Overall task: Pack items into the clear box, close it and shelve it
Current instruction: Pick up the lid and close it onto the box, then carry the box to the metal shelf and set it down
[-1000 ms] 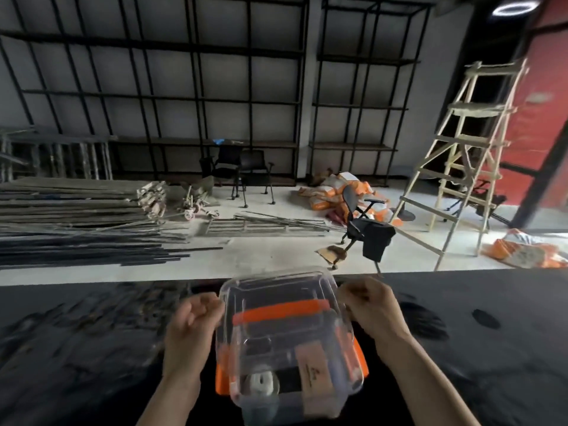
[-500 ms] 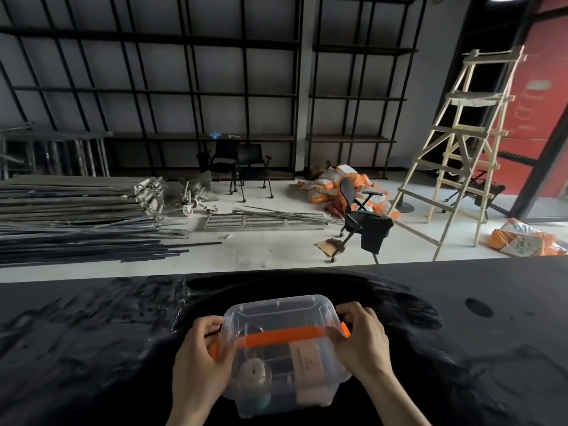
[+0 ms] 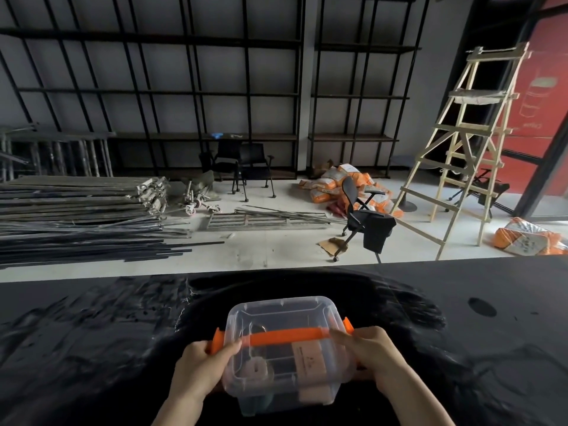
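Black metal shelving [image 3: 215,96] lines the far wall, and below it we see a pale floor [image 3: 276,250] strewn with stacked metal bars [image 3: 80,216], chairs [image 3: 246,167], orange sacks [image 3: 344,186] and a wooden stepladder [image 3: 467,142]. Nearest to us runs a glossy black counter [image 3: 92,333], whose far edge crosses the whole view. On it, low and centre, we find the clear box [image 3: 284,352]: transparent plastic with rounded corners, its clear lid seated on top, and an orange handle [image 3: 285,336] lying flat across the lid from side to side. Orange latches [image 3: 349,325] show at both ends. Through the walls we make out a white roll [image 3: 256,368] at the near left and a tan card or packet [image 3: 309,361] at the right; its dark printing is too small for us to read. We see the left hand [image 3: 203,370] clasping the box's left side, thumb over the lid edge by the handle's end, fingers wrapped out of sight beneath. We see the right hand [image 3: 372,355] gripping the right side likewise, fingers [image 3: 341,336] laid on the handle's end. Bare counter lies open to left, right and beyond the box; a dark round spot [image 3: 482,307] marks it at the far right.
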### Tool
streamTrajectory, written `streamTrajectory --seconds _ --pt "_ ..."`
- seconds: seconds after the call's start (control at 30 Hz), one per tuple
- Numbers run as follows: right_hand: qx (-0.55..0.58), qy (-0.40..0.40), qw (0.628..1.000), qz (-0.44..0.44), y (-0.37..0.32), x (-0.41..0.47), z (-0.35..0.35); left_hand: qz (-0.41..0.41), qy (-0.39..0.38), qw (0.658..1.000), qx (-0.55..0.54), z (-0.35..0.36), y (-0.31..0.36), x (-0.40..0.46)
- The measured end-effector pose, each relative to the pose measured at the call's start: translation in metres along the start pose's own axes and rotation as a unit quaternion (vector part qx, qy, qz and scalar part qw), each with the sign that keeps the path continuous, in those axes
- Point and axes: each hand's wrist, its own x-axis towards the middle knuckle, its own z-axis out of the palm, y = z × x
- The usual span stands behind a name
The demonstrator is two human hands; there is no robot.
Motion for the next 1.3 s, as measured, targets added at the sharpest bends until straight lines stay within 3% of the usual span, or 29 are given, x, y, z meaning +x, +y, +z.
streamTrajectory --seconds 0.2,0.43,0.53,0.6,0.67,0.73,0.8,1.13,1.3 --pt "-0.116 0.139 0.976 -0.118 -0.004 -0.005 0.014 0.095 0.101 0.981 0.136 0.005 0.016 -0.01" --pt "-0.268 0.201 0.921 -0.198 -0.008 -0.007 0.029 0.154 0.166 0.949 0.219 0.018 0.017 -0.012" --pt "-0.288 0.192 0.912 -0.221 -0.003 -0.005 0.031 0.155 0.165 0.951 0.209 0.02 0.014 -0.012" --pt "-0.209 0.152 0.944 -0.204 0.003 -0.001 0.028 0.148 0.147 0.965 0.161 0.018 0.007 -0.007" --pt "-0.028 0.06 0.989 -0.131 0.008 0.005 0.023 0.11 0.087 0.99 0.02 0.016 0.001 -0.005" --pt "0.088 -0.048 0.992 -0.075 0.016 0.012 0.022 0.059 0.011 0.987 -0.147 0.018 0.003 -0.007" --pt "0.122 -0.086 0.985 -0.086 0.023 0.016 0.024 0.048 -0.043 0.973 -0.221 0.023 0.004 -0.006" --pt "0.168 -0.027 0.977 -0.13 0.025 0.02 -0.018 0.068 -0.083 0.968 -0.227 0.072 0.038 -0.005" --pt "0.177 0.061 0.972 -0.142 0.033 0.006 -0.072 0.098 -0.157 0.961 -0.204 0.119 0.067 -0.012"
